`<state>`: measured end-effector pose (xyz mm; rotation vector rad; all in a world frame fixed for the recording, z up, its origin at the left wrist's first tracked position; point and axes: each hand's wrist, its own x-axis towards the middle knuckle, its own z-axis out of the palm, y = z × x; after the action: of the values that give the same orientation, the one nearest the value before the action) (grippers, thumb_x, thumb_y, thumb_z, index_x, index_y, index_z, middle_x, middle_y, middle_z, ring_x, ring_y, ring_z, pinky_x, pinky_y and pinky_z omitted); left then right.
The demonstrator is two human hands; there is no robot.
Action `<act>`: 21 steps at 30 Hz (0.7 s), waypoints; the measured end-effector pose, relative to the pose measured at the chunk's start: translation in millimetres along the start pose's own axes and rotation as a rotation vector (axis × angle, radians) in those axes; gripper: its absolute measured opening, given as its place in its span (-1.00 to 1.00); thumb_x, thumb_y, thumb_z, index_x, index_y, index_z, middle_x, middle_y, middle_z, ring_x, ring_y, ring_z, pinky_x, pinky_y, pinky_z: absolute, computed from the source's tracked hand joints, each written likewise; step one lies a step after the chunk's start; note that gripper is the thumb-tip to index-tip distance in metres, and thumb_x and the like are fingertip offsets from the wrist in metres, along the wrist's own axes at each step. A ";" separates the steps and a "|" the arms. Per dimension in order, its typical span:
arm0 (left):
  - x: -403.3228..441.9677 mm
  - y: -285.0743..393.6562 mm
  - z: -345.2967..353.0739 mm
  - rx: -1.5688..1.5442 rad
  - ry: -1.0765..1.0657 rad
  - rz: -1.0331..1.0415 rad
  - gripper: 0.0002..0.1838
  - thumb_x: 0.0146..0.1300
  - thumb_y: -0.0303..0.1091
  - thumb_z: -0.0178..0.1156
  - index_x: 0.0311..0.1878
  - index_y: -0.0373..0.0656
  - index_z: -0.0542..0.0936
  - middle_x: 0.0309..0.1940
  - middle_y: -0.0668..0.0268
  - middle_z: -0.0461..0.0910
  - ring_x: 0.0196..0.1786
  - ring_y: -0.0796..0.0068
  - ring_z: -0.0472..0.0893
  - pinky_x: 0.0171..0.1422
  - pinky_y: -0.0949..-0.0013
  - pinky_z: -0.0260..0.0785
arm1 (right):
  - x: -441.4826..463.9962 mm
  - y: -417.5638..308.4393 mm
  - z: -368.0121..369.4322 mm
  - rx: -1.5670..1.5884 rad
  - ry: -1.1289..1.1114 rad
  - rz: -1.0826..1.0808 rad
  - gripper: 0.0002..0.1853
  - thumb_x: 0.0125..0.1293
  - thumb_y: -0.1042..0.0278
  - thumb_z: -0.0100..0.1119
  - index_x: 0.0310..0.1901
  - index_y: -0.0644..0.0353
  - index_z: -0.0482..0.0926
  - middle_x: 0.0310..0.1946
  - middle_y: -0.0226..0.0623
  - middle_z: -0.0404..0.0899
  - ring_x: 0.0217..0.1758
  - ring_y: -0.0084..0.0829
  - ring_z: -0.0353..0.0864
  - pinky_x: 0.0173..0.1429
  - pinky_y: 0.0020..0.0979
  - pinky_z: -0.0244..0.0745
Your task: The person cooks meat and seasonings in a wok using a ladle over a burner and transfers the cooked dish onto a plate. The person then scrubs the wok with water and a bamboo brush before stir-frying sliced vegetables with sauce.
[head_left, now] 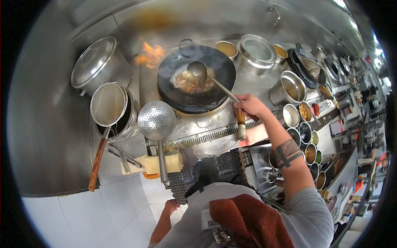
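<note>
My right hand (249, 106) is closed around the handle of a metal ladle (197, 71), whose bowl rests over food (189, 84) in a black wok (178, 94). Steam rises from the wok, and flame shows beyond its left rim. A bamboo brush (240, 124) stands just below my right hand. Low beside my body is my left hand (171, 206), its fingers curled, away from the wok; whether it holds anything is too small to make out. A perforated skimmer (157, 120) lies between the wok and a folded yellowish cloth (159, 163).
A lidded pot (99, 64) and a wood-handled strainer (108, 104) are at the left. Behind the wok stand a lidded metal container (257, 53) and a bowl of yellow liquid (226, 49). Several seasoning containers (305, 132) and a steel pot (287, 89) sit at the right.
</note>
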<state>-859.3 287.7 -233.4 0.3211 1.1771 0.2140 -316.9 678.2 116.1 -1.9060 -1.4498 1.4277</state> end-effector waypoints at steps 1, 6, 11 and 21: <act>-4.0 2.3 10.4 0.013 0.108 -0.003 -0.71 0.24 -0.43 0.06 0.01 -0.32 0.51 -0.23 0.05 0.60 -0.07 0.16 0.64 -0.13 0.13 0.51 | -0.9 1.7 0.5 0.013 0.015 0.013 -0.52 0.37 0.42 0.13 0.33 0.09 0.52 -0.42 -0.27 0.65 -0.53 -0.44 0.61 -0.43 -0.27 0.57; -5.9 38.7 23.3 0.593 0.106 0.076 -0.72 0.23 -0.42 0.10 -0.02 -0.30 0.55 -0.23 0.09 0.62 -0.07 0.19 0.65 -0.10 0.16 0.53 | -36.8 11.0 16.9 -0.732 0.317 0.001 -0.36 0.39 0.42 -0.05 0.53 -0.11 0.26 -0.04 0.06 0.68 0.03 0.04 0.71 0.05 -0.01 0.61; 7.6 89.5 34.1 0.911 0.057 0.121 -0.74 0.21 -0.42 0.14 -0.05 -0.28 0.58 -0.22 0.12 0.64 -0.07 0.21 0.67 -0.08 0.19 0.55 | -100.7 95.2 18.7 -0.721 0.546 -0.099 -0.25 0.24 0.35 0.10 0.53 -0.09 0.28 -0.39 -0.07 0.65 -0.24 -0.07 0.73 -0.13 -0.06 0.62; 11.0 126.9 92.0 1.282 -0.060 0.215 -0.78 0.19 -0.41 0.23 -0.10 -0.24 0.64 -0.21 0.20 0.69 -0.08 0.26 0.70 -0.03 0.25 0.58 | -337.0 126.0 54.1 0.800 0.444 0.149 -0.36 0.48 0.41 0.12 0.56 -0.06 0.25 -0.62 -0.52 0.41 -0.71 -0.66 0.35 -0.61 -0.49 0.30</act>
<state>-769.5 397.5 -166.0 1.5617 1.0853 -0.4050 -288.0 318.9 166.0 -1.6486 -0.4309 1.2550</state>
